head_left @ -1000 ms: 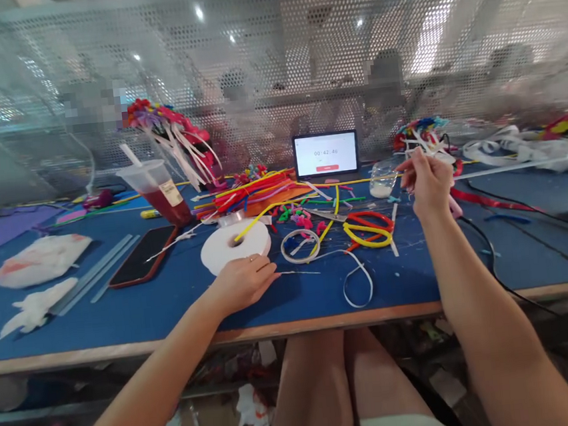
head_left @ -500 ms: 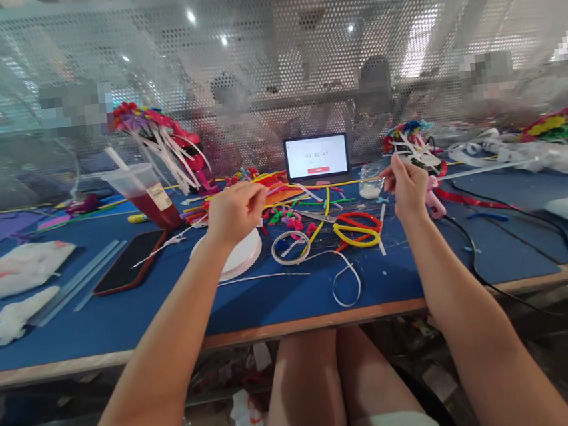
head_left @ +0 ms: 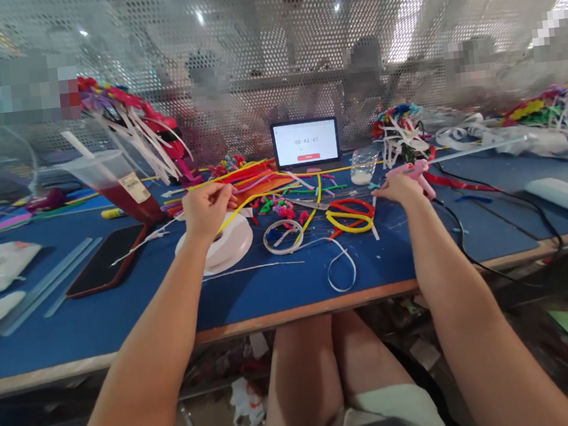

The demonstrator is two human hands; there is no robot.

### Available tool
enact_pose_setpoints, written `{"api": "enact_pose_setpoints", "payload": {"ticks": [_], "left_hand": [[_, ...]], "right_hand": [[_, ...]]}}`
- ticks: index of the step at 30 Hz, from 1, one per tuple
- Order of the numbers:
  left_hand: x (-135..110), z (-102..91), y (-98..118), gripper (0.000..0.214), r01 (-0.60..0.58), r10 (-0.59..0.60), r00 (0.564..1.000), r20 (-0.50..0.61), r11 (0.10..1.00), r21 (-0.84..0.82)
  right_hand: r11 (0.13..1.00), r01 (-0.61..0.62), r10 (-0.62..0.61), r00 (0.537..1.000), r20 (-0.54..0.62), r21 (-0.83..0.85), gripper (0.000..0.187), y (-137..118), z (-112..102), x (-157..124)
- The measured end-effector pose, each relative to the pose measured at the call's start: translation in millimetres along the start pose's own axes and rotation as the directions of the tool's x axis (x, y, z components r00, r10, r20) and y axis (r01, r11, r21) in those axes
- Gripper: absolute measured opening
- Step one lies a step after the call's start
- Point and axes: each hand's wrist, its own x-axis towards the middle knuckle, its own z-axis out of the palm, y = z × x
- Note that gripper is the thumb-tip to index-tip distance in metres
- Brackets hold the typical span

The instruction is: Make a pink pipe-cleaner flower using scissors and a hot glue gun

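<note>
My left hand (head_left: 209, 210) is closed in a pinch on a yellow pipe cleaner (head_left: 253, 198). The yellow strand bends away from the fingers to the right, above a white ribbon spool (head_left: 232, 248). On the right, my right hand (head_left: 396, 190) is low over the table with its fingers stretched out and nothing visible in them. Right beside it is a pink glue gun (head_left: 417, 172), partly hidden by the hand, with a long glue stick (head_left: 483, 149) out of its back. Scissors with red and yellow handles (head_left: 350, 221) rest left of that hand.
A phone (head_left: 108, 260) and a tilted drink cup (head_left: 118, 185) stand left. Behind the pipe cleaners is a tablet (head_left: 306, 144) showing a timer. A clear cup (head_left: 364, 166), a ribbon roll (head_left: 284, 237) and a black cable (head_left: 460, 223) are on the blue table.
My right hand has come down toward the table beside the glue gun. My left hand has shifted slightly left, and the yellow pipe cleaner now curves from it. The view has turned a little.
</note>
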Motion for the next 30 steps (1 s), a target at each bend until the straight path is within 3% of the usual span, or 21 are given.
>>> {"api": "enact_pose_setpoints", "payload": {"ticks": [5, 8, 11, 14, 20, 30], "left_hand": [[-3.0, 2.7, -1.6, 0.018, 0.003, -0.002, 0.999, 0.054, 1.0, -0.017], [-3.2, 3.5, -4.4, 0.019, -0.017, 0.017, 0.998, 0.063, 1.0, 0.006], [-3.4, 4.3, -5.5, 0.019, -0.044, 0.042, 0.997, 0.069, 0.999, 0.024], [-4.2, 5.7, -5.7, 0.019, -0.04, 0.038, 0.996, 0.076, 0.999, 0.029], [-5.8, 7.0, -5.5, 0.021, -0.025, 0.021, 0.996, 0.091, 0.999, 0.048], [-11.1, 11.1, 6.8, 0.021, 0.012, -0.016, 0.993, 0.12, 0.999, 0.03]], "right_hand": [[0.994, -0.111, 0.11, 0.993, -0.04, -0.014, 0.004, -13.6, -3.6, -0.8], [0.995, -0.087, 0.093, 0.978, -0.188, 0.039, 0.014, -25.8, -11.0, 0.2], [0.964, 0.066, 0.046, 0.914, -0.403, 0.258, 0.014, -35.5, -13.8, 1.3], [0.846, 0.266, 0.027, 0.844, -0.536, 0.463, 0.01, -43.3, -12.2, 0.3], [0.649, 0.389, 0.098, 0.81, -0.579, 0.654, 0.009, -54.8, -14.4, -5.3], [0.534, 0.52, 0.135, 0.726, -0.674, 0.667, 0.02, -80.8, -26.8, -14.0]]}}
